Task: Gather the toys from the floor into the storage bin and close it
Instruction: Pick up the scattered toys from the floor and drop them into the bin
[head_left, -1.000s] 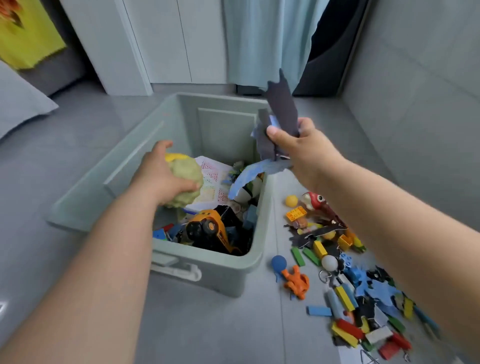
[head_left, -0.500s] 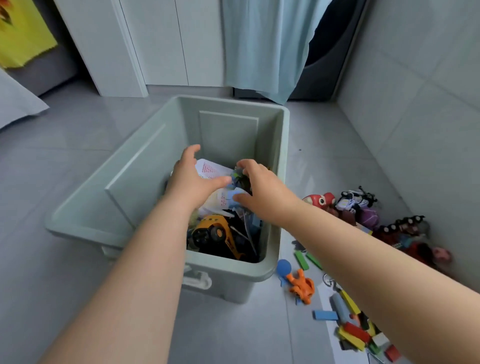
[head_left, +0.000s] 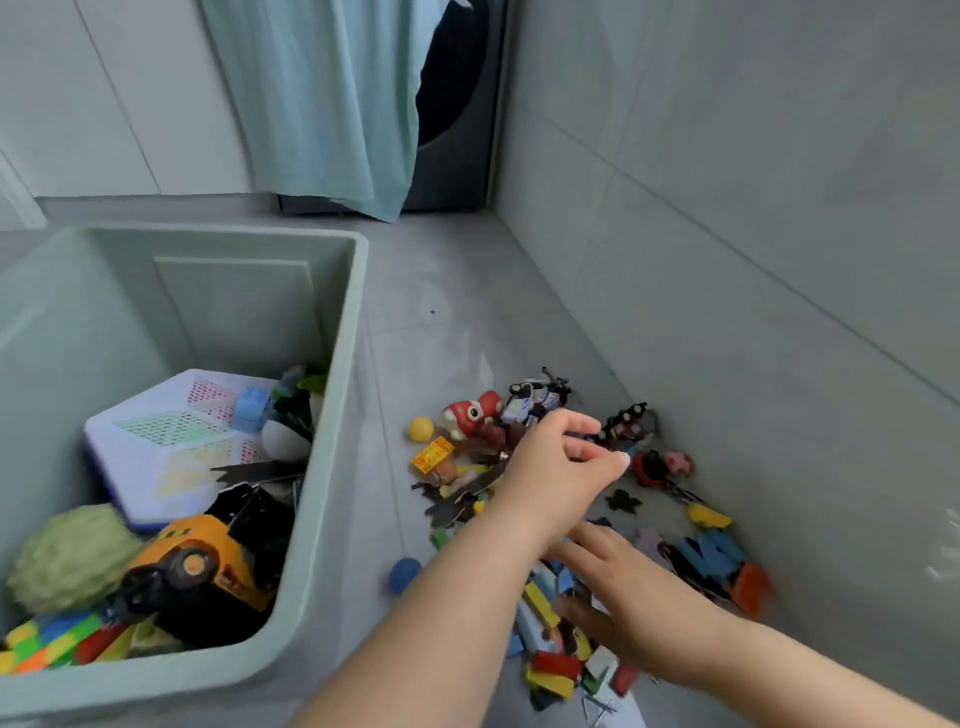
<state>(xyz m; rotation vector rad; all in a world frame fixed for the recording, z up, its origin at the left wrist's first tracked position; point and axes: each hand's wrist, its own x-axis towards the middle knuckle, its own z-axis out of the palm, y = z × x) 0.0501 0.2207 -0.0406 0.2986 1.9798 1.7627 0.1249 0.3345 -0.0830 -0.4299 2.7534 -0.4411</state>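
smooth matt plastic bin (head_left: 322, 519)

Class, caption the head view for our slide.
Left hand and right hand reach into floor toys beside the open bin.

grey tiled floor (head_left: 447, 291), faintly glossy under soft even light. grey tiled wall (head_left: 753, 182) on the right. white cabinet doors (head_left: 104, 93) at back left. pale blue cloth (head_left: 322, 98) hangs over a dark front-loading machine (head_left: 457, 104) in the corner.
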